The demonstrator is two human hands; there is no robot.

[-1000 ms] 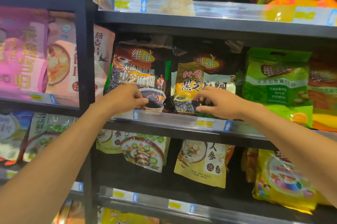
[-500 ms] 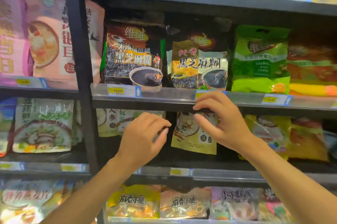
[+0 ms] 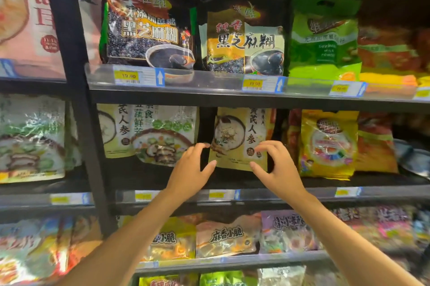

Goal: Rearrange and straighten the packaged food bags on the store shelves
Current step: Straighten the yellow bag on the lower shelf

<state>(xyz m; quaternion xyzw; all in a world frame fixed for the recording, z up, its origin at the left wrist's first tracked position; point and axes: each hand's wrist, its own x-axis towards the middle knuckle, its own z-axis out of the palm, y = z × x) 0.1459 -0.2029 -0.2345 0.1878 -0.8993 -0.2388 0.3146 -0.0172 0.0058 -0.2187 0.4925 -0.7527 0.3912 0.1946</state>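
A yellow ginseng-porridge bag point(image 3: 235, 136) stands on the middle shelf, tilted slightly with its bottom edge lifted towards me. My left hand point(image 3: 192, 171) is at its lower left corner, fingers curved and the thumb tip touching the bag's edge. My right hand point(image 3: 275, 169) is at the lower right corner, its curved fingers and thumb spread in front of the bag's face. Neither hand visibly closes round the bag. Left of it stand a pale vegetable-porridge bag point(image 3: 162, 139) and another ginseng bag point(image 3: 116, 129), overlapping.
On the shelf above stand two black sesame-paste bags point(image 3: 149, 27) point(image 3: 244, 41) and a green soy-milk bag point(image 3: 323, 36). A yellow bag point(image 3: 328, 143) stands right of my hands. A black upright post point(image 3: 74, 76) divides the shelving. Snack bags point(image 3: 228, 237) fill the lower shelf.
Both hands dropped from the sesame-paste bags on the upper shelf to the middle shelf and now frame the yellow ginseng bag. The view moved down and closer.
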